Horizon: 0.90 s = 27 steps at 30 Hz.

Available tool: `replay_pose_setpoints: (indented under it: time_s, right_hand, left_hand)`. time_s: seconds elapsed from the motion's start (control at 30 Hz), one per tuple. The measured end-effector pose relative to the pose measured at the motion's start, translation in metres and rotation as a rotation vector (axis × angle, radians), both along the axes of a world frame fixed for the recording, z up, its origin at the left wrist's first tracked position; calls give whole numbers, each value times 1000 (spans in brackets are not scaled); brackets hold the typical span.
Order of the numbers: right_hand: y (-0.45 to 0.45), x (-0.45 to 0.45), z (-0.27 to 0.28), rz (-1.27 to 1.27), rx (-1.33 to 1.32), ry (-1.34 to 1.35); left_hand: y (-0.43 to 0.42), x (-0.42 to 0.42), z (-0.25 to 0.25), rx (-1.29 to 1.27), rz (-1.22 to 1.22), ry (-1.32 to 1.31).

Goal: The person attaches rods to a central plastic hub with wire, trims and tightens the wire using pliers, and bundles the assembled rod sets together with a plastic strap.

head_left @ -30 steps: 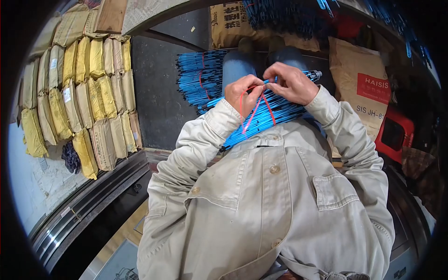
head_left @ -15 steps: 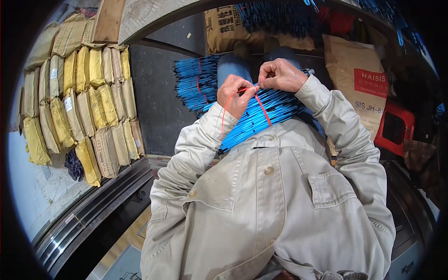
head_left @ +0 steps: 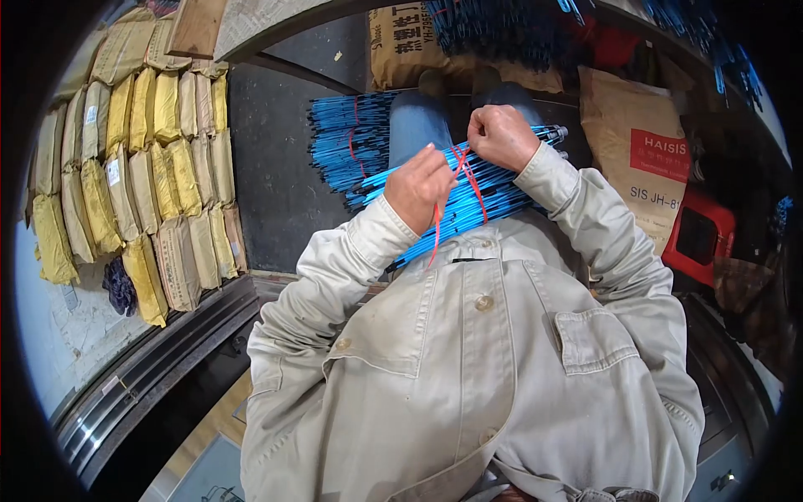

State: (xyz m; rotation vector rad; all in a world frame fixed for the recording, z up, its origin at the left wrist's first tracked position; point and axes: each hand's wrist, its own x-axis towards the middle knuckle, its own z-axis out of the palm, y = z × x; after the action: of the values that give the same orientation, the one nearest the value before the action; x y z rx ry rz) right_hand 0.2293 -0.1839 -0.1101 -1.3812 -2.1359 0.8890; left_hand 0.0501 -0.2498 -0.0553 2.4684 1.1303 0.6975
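Note:
Across my lap lies a bundle of thin blue rods [head_left: 493, 199] with dark ends. Red string [head_left: 473, 186] runs around the bundle and crosses on top of it between my hands. My left hand [head_left: 421, 188] is closed on one end of the string, and a loose tail hangs below it. Closed in a fist, my right hand [head_left: 504, 138] grips the other end just above the rods. Beside my knee on the left lies a second blue bundle [head_left: 339, 142], tied with red string.
Stacked yellow and tan packets [head_left: 159, 159] stand at the left. A brown paper sack [head_left: 631, 109] and a red plastic object [head_left: 718, 243] are at the right. More blue rods [head_left: 493, 33] lie beyond my feet, near another printed sack [head_left: 397, 50]. A curved edge [head_left: 309, 33] crosses the top.
My hands have moved apart from the pinch where they met, left hand down and left, right hand slightly right. The string now crosses between them over the bundle.

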Motion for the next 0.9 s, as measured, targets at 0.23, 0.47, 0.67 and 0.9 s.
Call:
replay_pose_setpoints:
  time_s: [0.23,0.47,0.67,0.9]
  right_hand:
    - [5,2,3,30,2,-4]
    - [-32,16,43,366,224,-7]
    - [-61,-7,31,552,547,-305]
    - [-1,-15,36,637,433,-327]
  left_hand:
    - [-36,-15,19,15,-81,246]
    - [-92,-26,34,19,111,18]
    - [-123,-33,23,-93,427,-141]
    - [-138,-34,-34,-791,487,-674]
